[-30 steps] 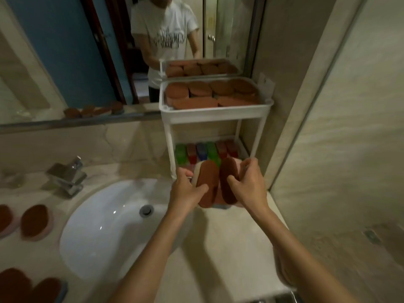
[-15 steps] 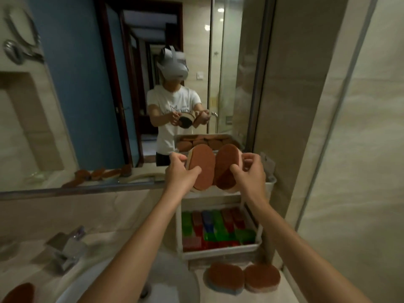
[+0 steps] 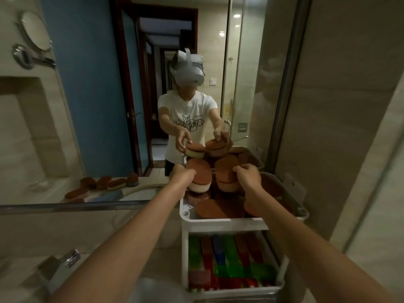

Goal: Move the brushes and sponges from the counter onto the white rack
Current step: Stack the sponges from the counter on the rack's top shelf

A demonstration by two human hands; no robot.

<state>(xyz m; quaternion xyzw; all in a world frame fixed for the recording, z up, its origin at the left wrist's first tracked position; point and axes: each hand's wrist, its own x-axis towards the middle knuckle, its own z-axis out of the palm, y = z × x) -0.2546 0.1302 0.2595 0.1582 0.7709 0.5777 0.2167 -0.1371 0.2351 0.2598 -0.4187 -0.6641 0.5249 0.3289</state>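
Note:
My left hand (image 3: 182, 174) grips an oval sponge (image 3: 200, 177) with a brown scouring top and a pale body. My right hand (image 3: 248, 174) grips a second brown-topped sponge (image 3: 226, 174). Both sponges hover low over the top tier of the white rack (image 3: 223, 221), at its back by the mirror. Several brown sponges (image 3: 214, 209) lie in that tier. The lower tier holds several coloured brushes (image 3: 227, 261) in green, red and blue.
A chrome faucet (image 3: 63, 265) stands on the counter at lower left, beside the sink rim (image 3: 153, 287). The mirror (image 3: 87, 95) reflects more sponges lying on the counter and the person holding two. A tiled wall (image 3: 349, 127) closes in on the right.
Both hands rose from the counter with a sponge each, went up past the lower tier, and now hold them flat over the top tier. The view tilted upward.

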